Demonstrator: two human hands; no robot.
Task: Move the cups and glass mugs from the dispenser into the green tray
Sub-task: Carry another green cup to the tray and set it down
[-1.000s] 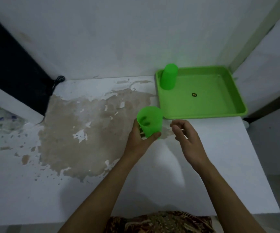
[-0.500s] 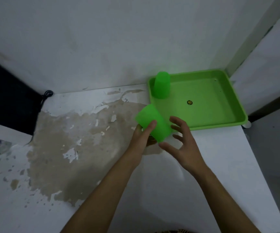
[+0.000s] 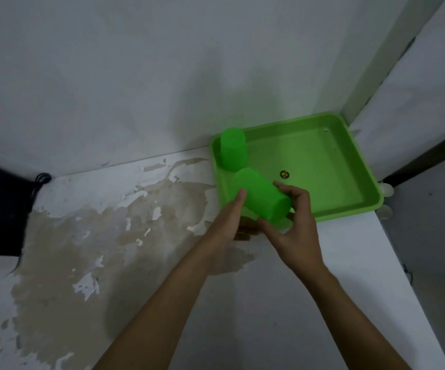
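A green plastic cup (image 3: 261, 194) is held tilted, its base toward the back left and its mouth toward me, over the front left corner of the green tray (image 3: 349, 206). My left hand (image 3: 230, 217) grips its left side with the thumb on the wall. My right hand (image 3: 296, 222) holds the mouth end from the right. A second green cup (image 3: 233, 149) stands upside down in the tray's back left corner. No dispenser or glass mug is in sight.
The tray sits at the back right corner of a white counter (image 3: 322, 276) with worn, peeling brown patches (image 3: 109, 236). A small round mark (image 3: 284, 174) lies on the tray floor. White walls rise behind and to the right. The counter's edge drops off at the right.
The cup has tipped from upright to lying tilted and has moved right and back over the tray's corner. My right hand has closed onto it beside my left hand.
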